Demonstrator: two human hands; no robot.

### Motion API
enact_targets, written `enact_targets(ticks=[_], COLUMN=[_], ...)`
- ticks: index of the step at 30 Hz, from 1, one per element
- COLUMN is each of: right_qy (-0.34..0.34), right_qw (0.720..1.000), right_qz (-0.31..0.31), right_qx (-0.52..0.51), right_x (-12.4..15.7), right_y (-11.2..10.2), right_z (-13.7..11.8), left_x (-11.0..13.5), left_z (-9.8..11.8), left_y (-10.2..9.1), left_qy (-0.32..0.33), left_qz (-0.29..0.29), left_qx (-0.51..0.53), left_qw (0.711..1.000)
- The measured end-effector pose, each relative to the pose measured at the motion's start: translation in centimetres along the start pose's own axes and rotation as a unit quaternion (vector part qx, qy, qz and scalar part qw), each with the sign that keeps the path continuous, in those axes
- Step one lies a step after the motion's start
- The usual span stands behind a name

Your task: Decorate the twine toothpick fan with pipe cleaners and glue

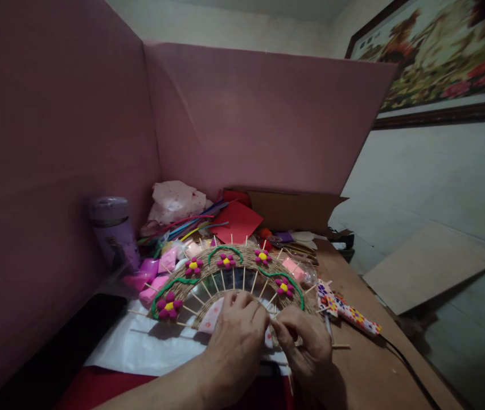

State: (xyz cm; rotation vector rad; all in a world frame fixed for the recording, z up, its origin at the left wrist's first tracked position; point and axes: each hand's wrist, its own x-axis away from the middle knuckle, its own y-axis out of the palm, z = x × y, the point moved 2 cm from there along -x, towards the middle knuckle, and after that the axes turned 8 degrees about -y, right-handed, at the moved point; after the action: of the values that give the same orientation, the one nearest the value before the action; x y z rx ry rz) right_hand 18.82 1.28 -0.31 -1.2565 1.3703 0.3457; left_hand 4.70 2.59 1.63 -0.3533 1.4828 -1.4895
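Observation:
A half-round fan of sticks woven with brown twine (249, 261) stands in front of me, its sticks poking out past the rim. Purple clay flowers with yellow centres, such as the one at its left (169, 307), and green wavy strips decorate the outer band. My left hand (240, 330) is closed at the fan's inner band, over a pale dotted piece (211, 316) at its middle. Close beside it, my right hand (306, 341) pinches thumb and finger together at the inner band's right side. What lies between those fingertips is hidden.
A flower-patterned glue gun (347, 310) with a black cord lies right on the wooden table (379, 370). A purple tumbler (114, 233) stands left. Behind the fan are pink clay packs (168, 259), red paper (237, 222) and coloured strips. Pink panels (259, 125) wall the left and back.

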Motion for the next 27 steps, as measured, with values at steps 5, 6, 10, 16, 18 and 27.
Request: enact_targets(ticks=[5, 6, 10, 16, 18, 27], right_qy=[0.025, 0.02, -0.009, -0.027, -0.017, -0.012], right_qw=[0.999, 0.999, 1.0, 1.0, 0.999, 0.999], right_qz=[0.031, 0.033, 0.024, 0.009, 0.028, 0.02], right_qx=[0.007, 0.002, 0.001, -0.006, -0.003, 0.028], right_x=[-0.1, -0.2, -0.1, 0.1, 0.1, -0.2], right_y=[0.0, 0.0, -0.3, -0.2, -0.1, -0.3], right_z=[-0.1, -0.1, 0.2, 0.6, 0.6, 0.3], left_x=[-2.1, -2.6, -3.9, -6.7, -8.3, -13.6], left_z=[0.3, 0.3, 0.6, -1.5, -3.8, -16.5], left_y=[-0.2, -0.3, -0.8, -2.7, -4.1, -8.3], left_qy=[0.002, 0.001, 0.003, -0.043, -0.092, -0.364], left_qz=[0.014, 0.016, 0.031, 0.019, 0.024, -0.042], left_qx=[-0.027, -0.027, -0.024, -0.038, -0.041, -0.18], left_qw=[1.0, 1.0, 0.999, 0.998, 0.995, 0.913])
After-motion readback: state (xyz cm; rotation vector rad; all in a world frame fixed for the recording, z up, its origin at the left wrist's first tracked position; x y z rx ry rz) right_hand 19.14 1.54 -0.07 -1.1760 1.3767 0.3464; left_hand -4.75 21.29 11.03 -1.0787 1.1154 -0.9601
